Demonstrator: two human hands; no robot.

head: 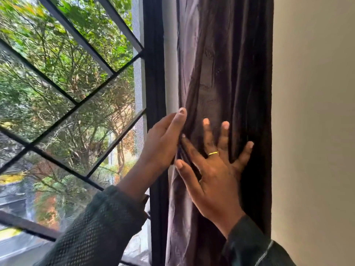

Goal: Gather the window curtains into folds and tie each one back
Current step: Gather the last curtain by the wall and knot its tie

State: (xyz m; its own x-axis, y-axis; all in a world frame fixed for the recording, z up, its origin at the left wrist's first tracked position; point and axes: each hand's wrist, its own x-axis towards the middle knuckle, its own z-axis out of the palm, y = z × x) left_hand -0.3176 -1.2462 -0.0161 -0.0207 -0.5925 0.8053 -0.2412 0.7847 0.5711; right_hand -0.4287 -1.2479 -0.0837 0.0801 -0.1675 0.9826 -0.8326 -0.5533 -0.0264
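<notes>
Curtain [221, 73]: it is dark purple and hangs in soft folds between the window frame [153, 73] and the wall [313, 112]. It is bunched up narrow. No tie shows around it.
Your left hand [163, 143]: it sits at the curtain's left edge. The thumb points up along the edge. The fingers go behind the cloth, so you seem to hold that edge, but I cannot see the fingertips.
Your right hand [215, 169]: it lies flat on the front of the curtain with the fingers spread wide. It presses the folds. A gold ring [213, 153] is on one finger.
Sleeves [99, 227]: both are dark green.
Window [67, 93]: it has dark bars that cross, a mesh screen, and green trees outside.
Wall: plain cream, just right of the curtain.
</notes>
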